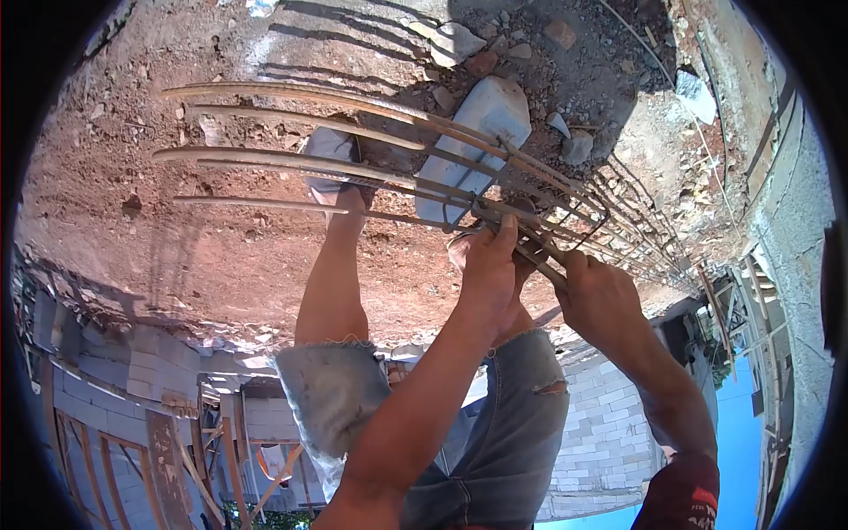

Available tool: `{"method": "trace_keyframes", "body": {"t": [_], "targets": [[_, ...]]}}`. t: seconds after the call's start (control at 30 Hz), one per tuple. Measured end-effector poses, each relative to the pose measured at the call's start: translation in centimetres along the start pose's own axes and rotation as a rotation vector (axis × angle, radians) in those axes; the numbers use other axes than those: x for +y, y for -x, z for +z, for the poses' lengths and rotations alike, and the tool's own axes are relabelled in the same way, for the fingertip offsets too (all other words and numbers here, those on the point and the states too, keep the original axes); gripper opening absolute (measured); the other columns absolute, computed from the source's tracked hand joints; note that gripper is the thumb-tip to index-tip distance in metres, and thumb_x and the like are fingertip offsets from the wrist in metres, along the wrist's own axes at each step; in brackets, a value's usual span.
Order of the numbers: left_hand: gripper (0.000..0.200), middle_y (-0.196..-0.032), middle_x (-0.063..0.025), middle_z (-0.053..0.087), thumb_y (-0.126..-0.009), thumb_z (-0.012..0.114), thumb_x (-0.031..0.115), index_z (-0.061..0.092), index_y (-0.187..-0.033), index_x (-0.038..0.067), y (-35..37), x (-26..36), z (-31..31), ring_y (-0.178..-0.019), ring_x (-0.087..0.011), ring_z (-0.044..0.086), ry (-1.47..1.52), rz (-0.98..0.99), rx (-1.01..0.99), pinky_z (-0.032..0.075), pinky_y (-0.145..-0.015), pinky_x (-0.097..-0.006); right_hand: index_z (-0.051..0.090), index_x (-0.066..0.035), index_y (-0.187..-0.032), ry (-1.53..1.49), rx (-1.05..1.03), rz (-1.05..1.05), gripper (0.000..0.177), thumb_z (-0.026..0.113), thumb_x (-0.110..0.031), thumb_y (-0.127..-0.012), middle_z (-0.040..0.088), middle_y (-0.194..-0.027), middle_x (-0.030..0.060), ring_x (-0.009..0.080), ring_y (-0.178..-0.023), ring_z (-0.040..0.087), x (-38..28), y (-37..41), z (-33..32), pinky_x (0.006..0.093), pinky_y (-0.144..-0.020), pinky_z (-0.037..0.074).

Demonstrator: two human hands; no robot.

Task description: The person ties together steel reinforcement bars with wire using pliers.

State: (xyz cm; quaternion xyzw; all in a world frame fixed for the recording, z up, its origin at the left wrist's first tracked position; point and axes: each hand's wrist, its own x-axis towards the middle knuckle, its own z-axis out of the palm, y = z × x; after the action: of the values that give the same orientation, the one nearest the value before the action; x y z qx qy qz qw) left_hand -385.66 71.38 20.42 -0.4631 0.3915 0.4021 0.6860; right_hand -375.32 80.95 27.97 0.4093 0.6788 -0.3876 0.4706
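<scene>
Long rusty steel bars run across the middle, joined by thin stirrups into a cage. My left hand is closed at the near bars, its thumb pointing up beside the dark metal head of a hand tool; what its fingers wrap is partly hidden. My right hand is closed round the handles of that tool, to the right of my left hand. The tool's head lies against the bars, and its jaws cannot be made out. Beneath the bars is a pale stone block.
Reddish dirt ground carries stones and rubble at the top. My bare legs and feet are beneath and beside the bars. A concrete edge stands right; block walls and wooden posts appear at the bottom.
</scene>
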Motion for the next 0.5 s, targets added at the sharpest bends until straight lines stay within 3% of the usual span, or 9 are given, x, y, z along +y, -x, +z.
{"method": "trace_keyframes", "body": {"t": [0.17, 0.23, 0.3, 0.33, 0.5], "targets": [[0.028, -0.104, -0.0062, 0.063, -0.101, 0.042, 0.029, 0.053, -0.113, 0.006, 0.1, -0.3, -0.2, -0.099, -0.0181, 0.060, -0.063, 0.034, 0.005, 0.049, -0.089, -0.0376, 0.051, 0.001, -0.090, -0.057, -0.057, 0.067, 0.021, 0.060, -0.017, -0.085, 0.064, -0.075, 0.0205, 0.0360, -0.064, 0.066, -0.3, 0.0, -0.3, 0.0438, -0.055, 0.053], [0.029, -0.105, -0.0066, 0.063, -0.101, 0.042, 0.030, 0.053, -0.113, 0.006, 0.0, -0.3, 0.1, -0.102, -0.0188, 0.059, -0.093, 0.035, 0.002, 0.048, -0.091, -0.0395, 0.051, 0.000, -0.090, 0.064, 0.046, 0.038, 0.019, 0.059, -0.017, -0.086, 0.064, -0.075, 0.0189, 0.0350, -0.063, 0.066, 0.4, -0.3, -0.3, 0.0430, -0.054, 0.053], [0.032, -0.108, -0.0081, 0.062, -0.101, 0.041, 0.032, 0.052, -0.115, 0.006, -0.2, -0.7, 0.4, -0.110, -0.0205, 0.056, 0.174, 0.002, -0.064, 0.046, -0.095, -0.0434, 0.052, -0.002, -0.086, 0.246, 0.184, -0.054, 0.012, 0.058, -0.013, -0.086, 0.061, -0.072, 0.0139, 0.0294, -0.060, 0.066, 1.7, -1.3, -0.7, 0.0387, -0.051, 0.053], [0.034, -0.114, -0.0116, 0.060, -0.100, 0.041, 0.033, 0.050, -0.118, 0.005, -0.4, -0.7, 0.5, -0.114, -0.0232, 0.053, 0.216, -0.001, -0.155, 0.043, -0.099, -0.0451, 0.053, -0.003, -0.084, 0.323, 0.233, -0.124, 0.011, 0.058, -0.012, -0.084, 0.061, -0.071, 0.0133, 0.0284, -0.060, 0.065, 3.2, -2.3, -0.4, 0.0378, -0.050, 0.053], [0.037, -0.122, -0.0154, 0.054, -0.099, 0.044, 0.033, 0.048, -0.120, 0.002, -0.7, -0.2, 0.8, -0.118, -0.0281, 0.051, 0.335, -0.009, -0.168, 0.041, -0.103, -0.0453, 0.052, -0.005, -0.079, 0.505, 0.345, -0.373, 0.009, 0.060, -0.010, -0.079, 0.061, -0.069, 0.0120, 0.0266, -0.056, 0.065, 8.0, -7.1, -0.5, 0.0367, -0.046, 0.052]]}}
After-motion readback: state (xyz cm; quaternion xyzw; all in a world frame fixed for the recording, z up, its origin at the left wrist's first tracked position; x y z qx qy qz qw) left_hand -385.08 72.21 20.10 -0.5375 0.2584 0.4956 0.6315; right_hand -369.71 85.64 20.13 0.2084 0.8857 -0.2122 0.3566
